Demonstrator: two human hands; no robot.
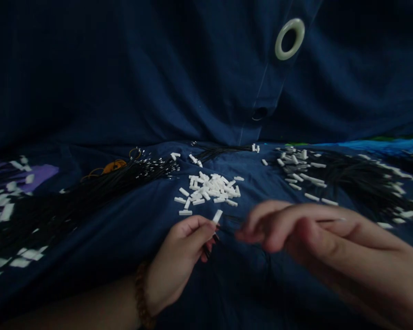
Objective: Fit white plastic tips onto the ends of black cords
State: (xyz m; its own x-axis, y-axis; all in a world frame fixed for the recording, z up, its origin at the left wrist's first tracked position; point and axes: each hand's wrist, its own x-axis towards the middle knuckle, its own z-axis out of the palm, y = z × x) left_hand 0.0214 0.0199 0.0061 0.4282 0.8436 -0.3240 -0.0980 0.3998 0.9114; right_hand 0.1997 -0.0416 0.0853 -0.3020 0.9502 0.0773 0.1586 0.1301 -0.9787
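Note:
My left hand [184,250] is closed in a pinch on a small white plastic connector [217,216] that sticks up from its fingertips. My right hand [296,229] is closed too, blurred by motion, its fingertips pinching a thin black wire [229,221] that runs toward the connector. Both hands hover just above a dark blue cloth [124,229]. A loose pile of white connectors [209,190] lies right behind my hands.
A bundle of black wires [89,192] lies at the left, with an orange band [113,166] beside it. Another bundle of wires with white connectors [330,178] lies at the right. A blue curtain with a white ring [289,39] hangs behind.

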